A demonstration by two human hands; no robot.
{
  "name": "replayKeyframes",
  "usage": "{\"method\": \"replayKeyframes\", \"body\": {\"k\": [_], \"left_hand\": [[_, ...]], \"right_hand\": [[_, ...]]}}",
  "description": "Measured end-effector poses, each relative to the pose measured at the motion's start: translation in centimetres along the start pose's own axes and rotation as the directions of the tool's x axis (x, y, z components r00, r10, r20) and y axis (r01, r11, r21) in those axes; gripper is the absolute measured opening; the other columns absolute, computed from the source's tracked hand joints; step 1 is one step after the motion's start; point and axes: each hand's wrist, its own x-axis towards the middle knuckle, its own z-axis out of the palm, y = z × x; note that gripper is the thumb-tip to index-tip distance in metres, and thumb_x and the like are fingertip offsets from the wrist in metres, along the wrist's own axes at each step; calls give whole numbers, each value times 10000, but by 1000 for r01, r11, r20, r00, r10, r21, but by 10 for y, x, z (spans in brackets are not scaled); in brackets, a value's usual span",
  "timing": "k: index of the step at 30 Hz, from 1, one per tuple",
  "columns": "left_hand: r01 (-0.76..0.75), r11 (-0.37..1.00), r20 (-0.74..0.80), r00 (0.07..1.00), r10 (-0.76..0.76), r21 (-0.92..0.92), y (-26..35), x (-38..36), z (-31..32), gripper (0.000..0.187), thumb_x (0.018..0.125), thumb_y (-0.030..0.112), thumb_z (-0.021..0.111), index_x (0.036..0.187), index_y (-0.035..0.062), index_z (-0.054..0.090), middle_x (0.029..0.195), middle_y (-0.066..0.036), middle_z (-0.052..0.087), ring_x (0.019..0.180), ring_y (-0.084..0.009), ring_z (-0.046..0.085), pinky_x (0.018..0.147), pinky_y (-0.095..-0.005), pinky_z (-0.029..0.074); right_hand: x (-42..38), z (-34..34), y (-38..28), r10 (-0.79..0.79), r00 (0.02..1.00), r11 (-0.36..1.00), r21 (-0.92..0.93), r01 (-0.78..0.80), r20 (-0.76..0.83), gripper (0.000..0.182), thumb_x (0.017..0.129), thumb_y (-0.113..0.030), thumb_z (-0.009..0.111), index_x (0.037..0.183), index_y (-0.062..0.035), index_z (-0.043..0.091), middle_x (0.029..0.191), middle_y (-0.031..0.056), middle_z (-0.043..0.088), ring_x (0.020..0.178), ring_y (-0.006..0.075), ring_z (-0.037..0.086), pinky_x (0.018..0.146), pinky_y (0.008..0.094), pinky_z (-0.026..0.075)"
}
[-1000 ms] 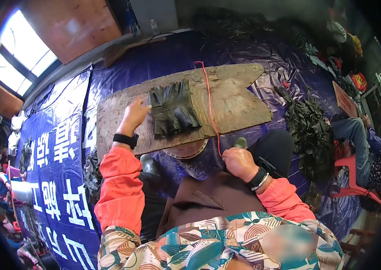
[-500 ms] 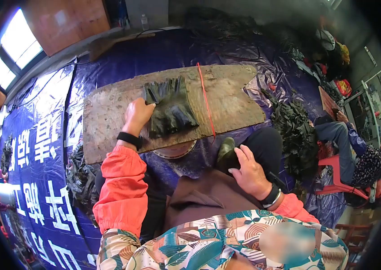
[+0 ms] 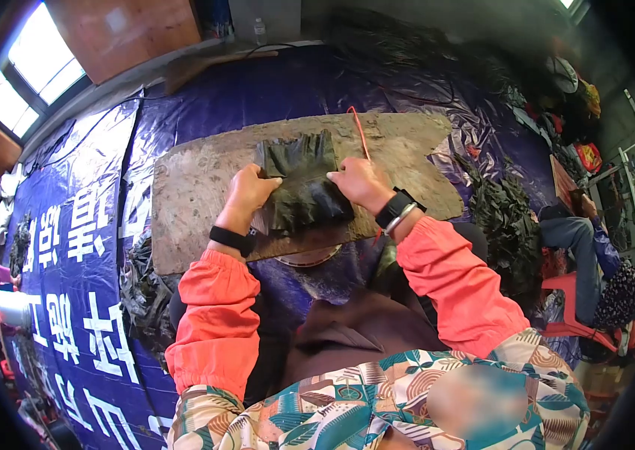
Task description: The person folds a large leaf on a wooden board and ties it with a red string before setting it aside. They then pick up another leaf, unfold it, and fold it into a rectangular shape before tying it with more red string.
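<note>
We see the left hand (image 3: 251, 189) curled, its fingers bent down onto the left edge of the flat stack of dark green leaves (image 3: 304, 189), the fingertips pressing into the stack rather than lifting it. The right hand (image 3: 360, 182) is likewise half closed, knuckles up, its fingers gripping the right edge of the same stack. We cannot tell how far its fingers pass under the leaves.

The leaf stack lies between the two hands, touching both, its fringed end pointing away from us and its near end reaching the front edge of the worn brown wooden board (image 3: 197, 180) that serves as our bench. The board rests across our lap over a round pale-rimmed basin (image 3: 310, 257), of which only a part shows beneath the front edge.

A thin red string (image 3: 360, 133) runs along the board just beyond the right hand and disappears behind it. Both wrists wear black bands, and the sleeves are orange. Under everything spreads a blue plastic tarpaulin with white lettering (image 3: 85, 247). A loose heap of dark green leaves (image 3: 508, 217) lies to our right, well apart from the hands.
</note>
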Motion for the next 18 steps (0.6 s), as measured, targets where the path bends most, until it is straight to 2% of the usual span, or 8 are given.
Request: {"method": "replayKeyframes", "body": {"k": [2,6,9,12,14,15,16,18], "left_hand": [[135,925,158,984,-83,-354,-4,0,1,326,734,197,769,931,-33,648,758,-116,657,657,-193,618,595,-329,477],[205,855,252,963,-91,-477,-1,-3,-7,250,739,112,759,911,-33,650,701,-46,611,570,-125,530,523,-280,425],[177,856,257,965,-53,-486,6,-11,-10,200,790,118,720,921,-9,638,769,-31,624,630,-109,541,547,-249,420],[120,835,221,975,2,-538,11,-17,-16,198,802,95,697,949,-19,632,823,-41,632,668,-123,566,601,-254,454],[69,793,179,982,51,-605,16,-24,-25,226,812,85,678,997,-33,620,879,-49,637,735,-136,597,676,-256,485],[28,737,166,979,115,-675,22,-31,-31,253,828,75,654,1050,-35,603,925,-55,641,808,-140,625,738,-268,518],[26,745,174,977,122,-667,34,-38,-38,253,828,75,654,1050,-35,603,925,-55,641,808,-140,625,738,-268,518],[86,588,194,973,123,-804,61,-53,-51,254,823,33,647,1065,-33,604,936,-58,654,803,-137,630,722,-271,536]], "right_hand": [[12,8,1,111,991,994,-24,-109,70,387,811,-377,664,884,1,701,974,259,657,936,442,624,813,469,498],[18,15,0,166,983,986,4,-167,76,391,787,-370,674,872,10,707,1006,263,651,964,427,626,829,450,500],[19,17,-4,166,982,984,53,-171,94,343,746,-310,678,870,9,702,992,262,653,973,420,623,835,443,499],[14,13,-4,120,993,990,81,-118,-21,284,709,-238,664,852,5,698,969,259,653,948,410,628,823,444,501],[8,2,-1,3,992,990,143,15,-123,280,707,-265,734,769,2,676,718,205,647,686,310,651,647,395,496],[4,-7,-1,12,992,988,152,8,-130,280,707,-265,734,769,2,676,718,205,647,686,310,651,647,395,496],[0,-21,-3,-30,990,968,243,62,-136,259,714,-224,736,798,13,677,712,178,653,683,248,642,644,366,494],[-8,-51,-3,-58,987,935,339,107,-151,241,720,-184,738,826,25,679,706,150,658,680,186,632,642,337,493]]}}
